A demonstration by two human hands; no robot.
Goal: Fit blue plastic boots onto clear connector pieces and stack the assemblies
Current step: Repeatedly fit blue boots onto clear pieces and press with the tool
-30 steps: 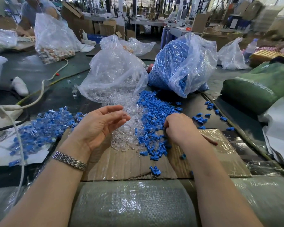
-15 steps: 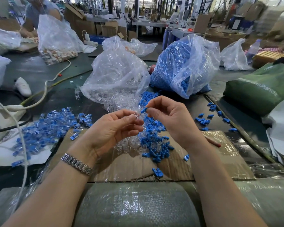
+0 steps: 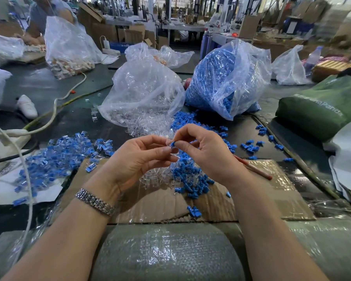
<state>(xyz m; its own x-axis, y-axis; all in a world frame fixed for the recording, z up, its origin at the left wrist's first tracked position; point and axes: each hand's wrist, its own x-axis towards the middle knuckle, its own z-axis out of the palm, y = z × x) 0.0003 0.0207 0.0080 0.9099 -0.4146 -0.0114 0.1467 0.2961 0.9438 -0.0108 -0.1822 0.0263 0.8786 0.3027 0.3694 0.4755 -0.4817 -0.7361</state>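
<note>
My left hand (image 3: 142, 157) pinches a clear connector piece (image 3: 168, 143) between thumb and fingertips. My right hand (image 3: 203, 151) pinches a small blue boot (image 3: 173, 143) and holds it against the connector, above the cardboard sheet (image 3: 272, 191). Under the hands lie a loose heap of clear connectors (image 3: 156, 175) and a heap of blue boots (image 3: 190, 179). Finished blue-and-clear assemblies (image 3: 55, 159) are piled at the left.
A bag of clear connectors (image 3: 142, 94) and a bag of blue boots (image 3: 227, 78) stand behind the hands. White cables (image 3: 55, 110) cross the left side. A green bag (image 3: 320, 106) and white sheets (image 3: 349, 159) lie at the right. A red pencil (image 3: 253, 168) rests on the cardboard.
My right hand has risen from the blue heap with a boot and met my left hand, which now pinches a clear connector; the two pieces have come together.
</note>
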